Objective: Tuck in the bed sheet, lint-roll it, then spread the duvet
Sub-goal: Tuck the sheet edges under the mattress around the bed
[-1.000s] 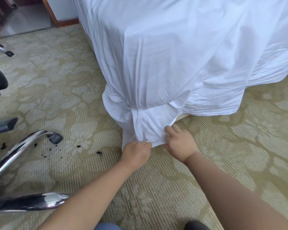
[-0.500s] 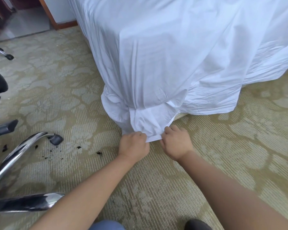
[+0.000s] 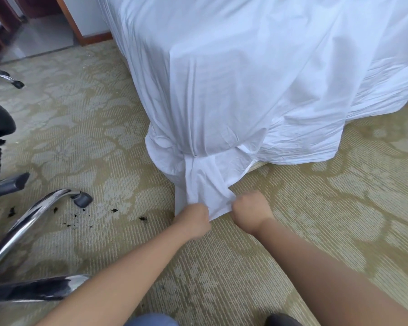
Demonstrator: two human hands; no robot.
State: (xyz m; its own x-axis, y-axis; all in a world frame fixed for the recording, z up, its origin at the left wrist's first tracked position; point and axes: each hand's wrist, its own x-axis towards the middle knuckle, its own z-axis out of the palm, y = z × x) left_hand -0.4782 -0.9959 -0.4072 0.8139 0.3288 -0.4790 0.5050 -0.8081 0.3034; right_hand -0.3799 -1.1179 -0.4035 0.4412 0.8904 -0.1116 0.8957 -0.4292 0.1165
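Left hand (image 3: 194, 221): fist curled tight, knuckles up, gripping the left side of the loose tail of the sheet low at the bed corner.
Right hand (image 3: 250, 211): also a closed fist, gripping the right side of the same tail, just beside the left hand with a strip of cloth between them.
Sheet (image 3: 245, 90): white, draped over the corner of the bed (image 3: 257, 166) and hanging almost to the carpet (image 3: 316, 220); at the corner it is gathered and cinched into a knot-like bunch, with the tail coming down into both hands.
How it handles: thin, light, soft cloth that creases easily and stretches little, so it probably needs a firm pull, not a heavy one.
Where to hold: likely best close to the bunch, near the hem, so the slack draws tight evenly.
Stage: the corner tuck looks in progress; the right side hangs loose.
Nearby: a chair (image 3: 33, 215) with chrome legs at left, dark crumbs (image 3: 114, 210) on the carpet.
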